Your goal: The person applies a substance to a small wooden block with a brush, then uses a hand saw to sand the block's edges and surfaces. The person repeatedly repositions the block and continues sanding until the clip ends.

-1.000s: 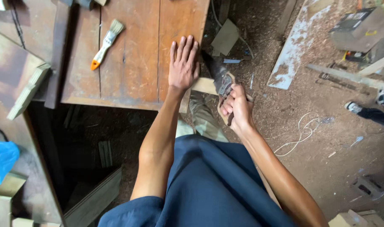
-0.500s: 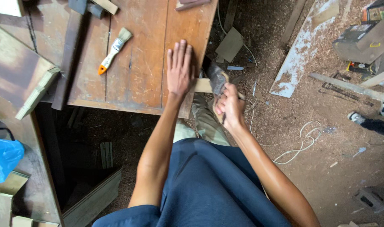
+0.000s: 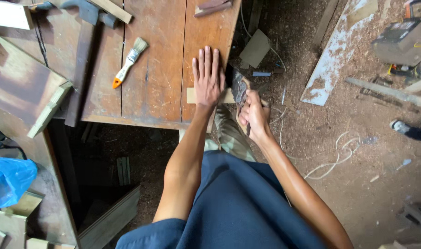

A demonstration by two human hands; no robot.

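A view from above looks down on a person in a dark blue garment working at the right edge of a worn brown wooden workbench [image 3: 159, 83]. The left hand [image 3: 207, 83] lies flat, palm down, fingers straight and together, pressing a pale, narrow strip of wood [image 3: 190, 95] against the bench top. The strip's right end juts just past the bench edge.

The right hand [image 3: 254, 113] is closed in a fist around the handle of a small handsaw with a dark blade [image 3: 240, 90]. The blade stands just beside the left hand's thumb side, at the overhanging end of the strip. Whether its teeth touch the wood cannot be told.

Further left on the bench lies a small paintbrush with a cream-and-orange handle [image 3: 127, 63], well apart from both hands. Grey offcuts of timber [image 3: 49, 110] lean at the bench's left side, and a bright blue plastic bag [image 3: 9, 180] sits at lower left. The ground to the right is covered in sawdust, with a white cord [image 3: 335, 157] looping across it.

The main risk appears to be the closeness of blade to fingers: if the saw jumps or skids off the strip, it could strike the left thumb. The strip is held only by palm pressure, so it could also pivot or slide, spoiling the cut. The loose cord near the feet could catch a foot.
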